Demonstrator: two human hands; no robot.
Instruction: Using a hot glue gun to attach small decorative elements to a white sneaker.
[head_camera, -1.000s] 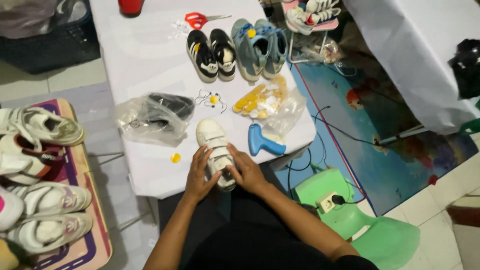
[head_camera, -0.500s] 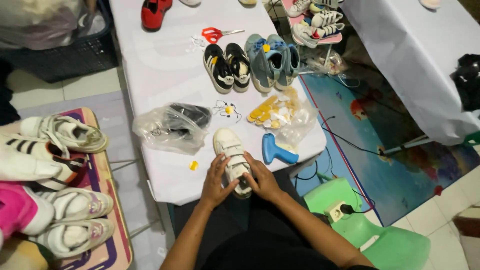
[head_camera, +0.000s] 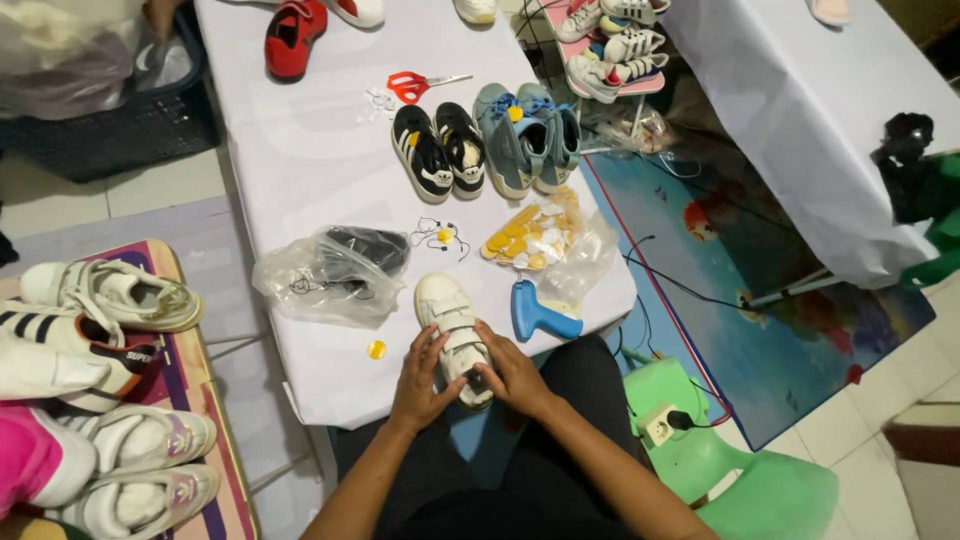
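A small white strap shoe (head_camera: 448, 312) lies at the near edge of the white-covered table (head_camera: 300, 170), toe pointing away from me. My left hand (head_camera: 422, 382) grips its left side and my right hand (head_camera: 512, 372) grips its heel end from the right. A blue tagging gun (head_camera: 538, 314) lies just right of the shoe. A clear plastic bag holding a dark shoe (head_camera: 330, 272) sits to the left. A small yellow round tag (head_camera: 376, 349) lies near my left hand.
Farther on the table are a black pair (head_camera: 436, 148), a grey-blue pair (head_camera: 528, 136), red scissors (head_camera: 410, 86), a red shoe (head_camera: 292, 34) and a bag of yellow tags (head_camera: 540, 240). White sneakers (head_camera: 110, 296) fill a shelf at left. A green plastic chair (head_camera: 720, 460) stands at right.
The view has shifted so the table sits higher and more of it shows. Both hands stay on the white shoe, working around its heel and strap.
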